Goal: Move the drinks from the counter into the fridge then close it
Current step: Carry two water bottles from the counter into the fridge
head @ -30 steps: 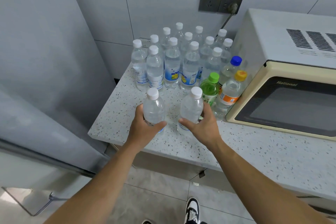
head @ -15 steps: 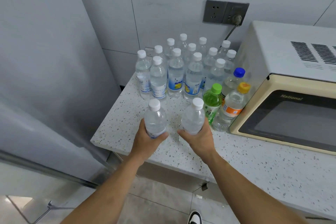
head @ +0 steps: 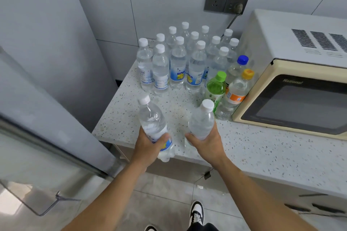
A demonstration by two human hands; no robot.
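The left hand (head: 148, 148) is holding a water bottle (head: 153, 120) around its lower half, the grip clamped on it with the thumb lying across the front. This bottle is leaning to the left, and its bottom is hanging past the front edge of the table (head: 262, 148). The right hand (head: 207, 143) is holding a second water bottle (head: 201, 121) in the same way, its grip also clamped around the lower part; this one is tilting a little to the right, above the table near the front edge. The two bottles are apart from each other, with bare speckled surface showing between them.

Behind them, at the back of the table near the wall, a group of white-capped bottles (head: 178, 62) is standing upright and close together. Just beside this group, on its right, a green-capped bottle (head: 216, 88), an orange-capped bottle (head: 237, 92) and a blue-capped bottle (head: 238, 67) are standing next to a cream microwave (head: 293, 90). A power socket (head: 227, 0) is sitting on the tiled wall above. On the left the grey fridge (head: 47, 62) is standing, and a clear door shelf (head: 37, 199) is showing low at the left edge.
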